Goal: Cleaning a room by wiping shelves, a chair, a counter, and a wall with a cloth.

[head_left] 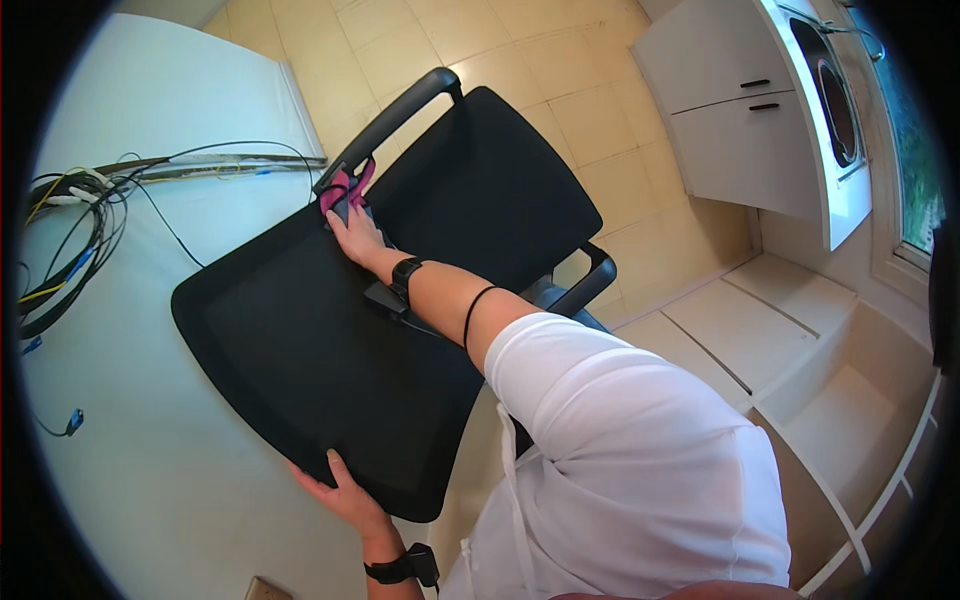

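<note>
A black office chair (420,300) is seen standing between a white tabletop (150,480) and white cabinets (730,110). Its backrest edge is gripped by the left hand (345,490). A pink cloth (345,190) is pressed by the closed right hand (355,232) near the armrest (400,110). A bundle of cables (70,230) lies on the tabletop.
</note>
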`<state>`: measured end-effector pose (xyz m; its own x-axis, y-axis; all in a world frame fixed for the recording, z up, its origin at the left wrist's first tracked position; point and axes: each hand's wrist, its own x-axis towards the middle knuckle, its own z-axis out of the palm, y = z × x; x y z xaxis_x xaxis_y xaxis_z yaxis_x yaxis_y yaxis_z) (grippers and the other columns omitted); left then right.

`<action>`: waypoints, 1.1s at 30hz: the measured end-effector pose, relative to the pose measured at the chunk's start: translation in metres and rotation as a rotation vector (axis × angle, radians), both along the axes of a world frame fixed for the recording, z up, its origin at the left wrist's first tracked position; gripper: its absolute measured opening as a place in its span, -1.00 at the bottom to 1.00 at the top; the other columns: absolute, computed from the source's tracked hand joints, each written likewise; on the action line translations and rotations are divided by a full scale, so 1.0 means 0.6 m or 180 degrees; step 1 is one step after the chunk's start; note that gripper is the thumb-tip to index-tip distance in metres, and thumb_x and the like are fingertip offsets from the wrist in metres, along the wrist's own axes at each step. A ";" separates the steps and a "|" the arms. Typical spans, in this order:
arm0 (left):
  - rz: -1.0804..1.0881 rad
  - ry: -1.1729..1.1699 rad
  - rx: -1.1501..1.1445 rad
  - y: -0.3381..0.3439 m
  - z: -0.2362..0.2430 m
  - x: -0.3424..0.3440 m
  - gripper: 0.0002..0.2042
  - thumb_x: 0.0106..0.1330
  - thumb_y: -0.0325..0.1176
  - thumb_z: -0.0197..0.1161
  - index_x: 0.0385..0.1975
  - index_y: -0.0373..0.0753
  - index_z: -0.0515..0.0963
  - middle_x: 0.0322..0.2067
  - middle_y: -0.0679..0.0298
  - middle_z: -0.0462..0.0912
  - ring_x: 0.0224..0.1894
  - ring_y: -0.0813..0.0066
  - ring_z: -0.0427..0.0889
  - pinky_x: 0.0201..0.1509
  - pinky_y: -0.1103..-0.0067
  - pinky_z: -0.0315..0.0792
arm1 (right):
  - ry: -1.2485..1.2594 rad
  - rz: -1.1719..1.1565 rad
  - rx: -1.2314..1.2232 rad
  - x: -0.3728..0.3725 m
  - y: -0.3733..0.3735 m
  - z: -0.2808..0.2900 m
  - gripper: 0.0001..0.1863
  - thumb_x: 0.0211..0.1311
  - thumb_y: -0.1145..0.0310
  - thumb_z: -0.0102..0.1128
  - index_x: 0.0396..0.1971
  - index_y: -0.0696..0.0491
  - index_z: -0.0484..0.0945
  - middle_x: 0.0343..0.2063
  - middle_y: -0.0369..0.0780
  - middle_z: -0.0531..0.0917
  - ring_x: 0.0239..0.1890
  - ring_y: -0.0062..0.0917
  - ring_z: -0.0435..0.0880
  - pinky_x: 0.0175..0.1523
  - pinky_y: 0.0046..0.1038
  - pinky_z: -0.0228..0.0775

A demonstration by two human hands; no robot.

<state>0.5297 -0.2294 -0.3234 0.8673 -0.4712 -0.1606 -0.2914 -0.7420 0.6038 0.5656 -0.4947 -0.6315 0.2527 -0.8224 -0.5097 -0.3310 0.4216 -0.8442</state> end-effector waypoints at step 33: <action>0.1162 -0.0047 0.0553 -0.006 -0.001 0.008 -0.18 0.19 -0.05 0.48 0.26 -0.54 0.25 0.14 -0.20 0.44 0.05 0.01 0.53 0.15 0.21 0.51 | 0.1296 0.2645 -0.3196 -0.162 -0.076 -0.299 -0.57 0.20 0.04 0.22 0.08 -0.23 0.59 0.20 -0.25 0.45 0.32 -0.26 0.28 0.21 -0.06 0.19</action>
<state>0.5347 -0.2331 -0.3240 0.9754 -0.0989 -0.1971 0.0024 -0.8889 0.4581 0.4685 -0.5403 -0.8107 0.8266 -0.5601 0.0552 -0.4804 -0.7533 -0.4491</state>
